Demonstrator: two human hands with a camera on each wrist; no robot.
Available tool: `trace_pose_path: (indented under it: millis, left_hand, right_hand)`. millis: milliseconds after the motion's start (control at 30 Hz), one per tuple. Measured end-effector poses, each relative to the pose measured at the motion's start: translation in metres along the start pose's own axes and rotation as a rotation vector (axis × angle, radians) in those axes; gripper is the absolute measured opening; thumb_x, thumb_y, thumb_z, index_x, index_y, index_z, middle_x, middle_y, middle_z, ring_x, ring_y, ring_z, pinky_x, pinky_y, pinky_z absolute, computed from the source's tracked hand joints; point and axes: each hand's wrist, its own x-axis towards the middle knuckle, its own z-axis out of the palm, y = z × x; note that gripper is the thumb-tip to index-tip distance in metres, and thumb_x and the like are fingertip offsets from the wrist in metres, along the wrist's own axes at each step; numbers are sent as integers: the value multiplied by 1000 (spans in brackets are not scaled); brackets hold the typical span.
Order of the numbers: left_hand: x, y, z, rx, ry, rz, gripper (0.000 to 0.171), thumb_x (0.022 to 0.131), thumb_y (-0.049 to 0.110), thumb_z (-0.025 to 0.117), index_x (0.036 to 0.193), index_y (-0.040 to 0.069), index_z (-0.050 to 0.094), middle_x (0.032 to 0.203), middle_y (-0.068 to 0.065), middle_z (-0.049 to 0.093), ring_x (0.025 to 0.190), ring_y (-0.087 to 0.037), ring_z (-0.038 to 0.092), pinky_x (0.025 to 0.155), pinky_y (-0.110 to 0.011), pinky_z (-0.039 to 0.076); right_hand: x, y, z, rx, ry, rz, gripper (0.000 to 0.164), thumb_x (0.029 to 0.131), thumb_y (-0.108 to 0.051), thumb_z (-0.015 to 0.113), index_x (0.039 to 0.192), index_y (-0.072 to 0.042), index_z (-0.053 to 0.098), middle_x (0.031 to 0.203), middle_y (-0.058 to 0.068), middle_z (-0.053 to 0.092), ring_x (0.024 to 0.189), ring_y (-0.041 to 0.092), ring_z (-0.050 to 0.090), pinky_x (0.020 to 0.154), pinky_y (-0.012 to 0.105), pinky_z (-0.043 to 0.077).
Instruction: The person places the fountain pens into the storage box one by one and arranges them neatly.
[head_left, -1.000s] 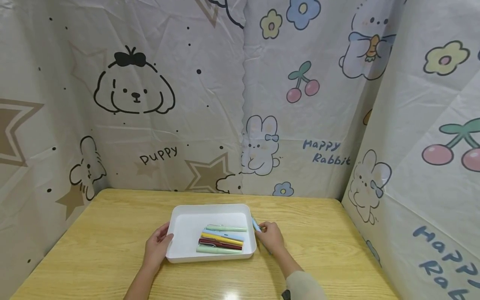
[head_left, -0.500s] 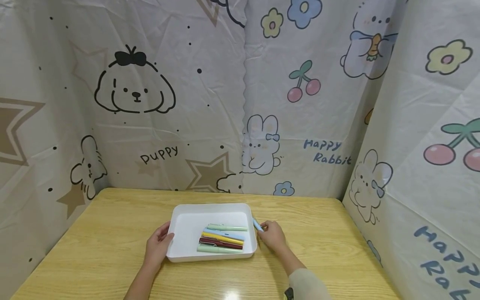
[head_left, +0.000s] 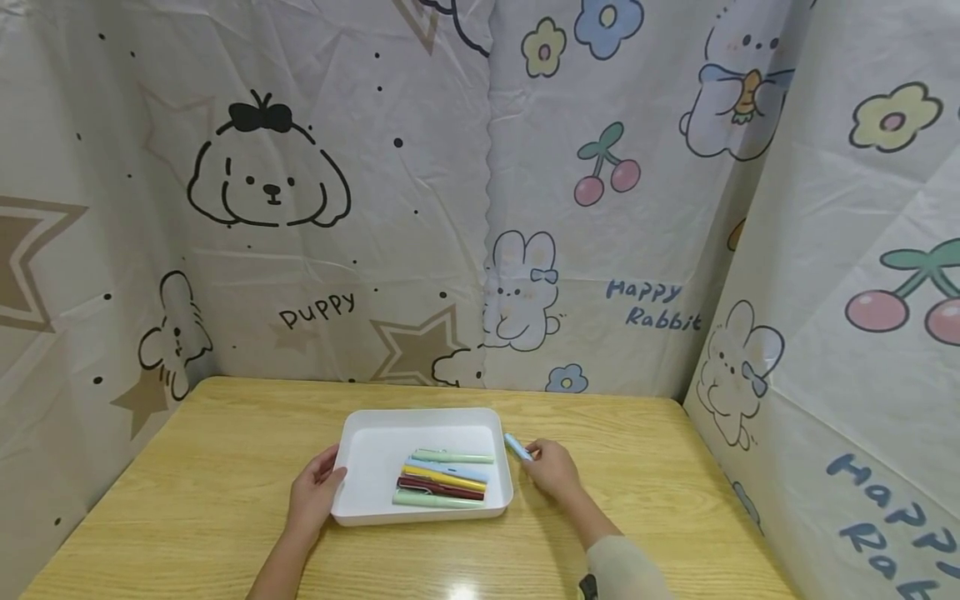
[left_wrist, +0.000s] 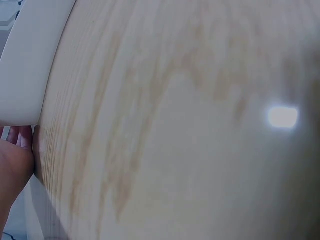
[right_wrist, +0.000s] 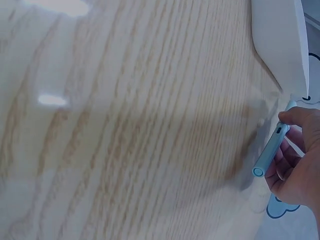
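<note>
A white rectangular tray (head_left: 367,467) lies on the table, with several pens on its right half. Among them are a yellow pen (head_left: 457,478), a dark red pen (head_left: 441,488) and a light blue pen (head_left: 453,472), with light green pens on either side. My left hand (head_left: 311,493) holds the tray's left side, thumb at the rim; the left wrist view shows only part of that hand. Just right of the tray, my right hand (head_left: 552,470) pinches another light blue pen (right_wrist: 271,150) between thumb and fingers. That pen is tilted, its far end close to the tray's right wall.
The wooden table (head_left: 637,492) extends on both sides of the tray and in front of it. Printed cloth (head_left: 420,208) hangs behind the table and along its left and right sides.
My right hand has shifted slightly to the right, away from the tray wall, with the light blue pen. My left hand, the tray and the pens in it stay put.
</note>
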Motion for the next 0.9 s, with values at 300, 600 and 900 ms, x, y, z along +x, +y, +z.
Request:
trace_pose_path:
  millis: [300, 600, 900]
  left_hand:
    - [0, 0, -1, 7, -7, -3, 47, 95, 12, 48, 140, 5, 39, 142, -21, 42, 126, -29, 43, 75, -3, 34]
    - [-1, 1, -1, 2, -7, -8, 47, 95, 11, 48, 140, 4, 39, 143, -21, 41, 127, -30, 43, 74, -2, 34]
    - [0, 1, 0, 6, -12, -7, 47, 95, 12, 48, 141, 4, 38, 143, -21, 41, 128, -30, 42, 102, -35, 39]
  right_hand:
    - [2, 2, -9, -26, 20, -25, 26, 78, -13, 66, 101, -1, 68, 68, 2, 55, 59, 13, 47, 53, 24, 37]
    - [3, 3, -16, -37, 2, -16, 27, 80, -15, 66, 103, -2, 67, 69, 2, 54, 59, 13, 46, 52, 25, 37]
    - [2, 1, -26, -49, -3, -23, 26, 81, -15, 67, 103, -2, 67, 73, 3, 56, 63, 14, 48, 55, 25, 37]
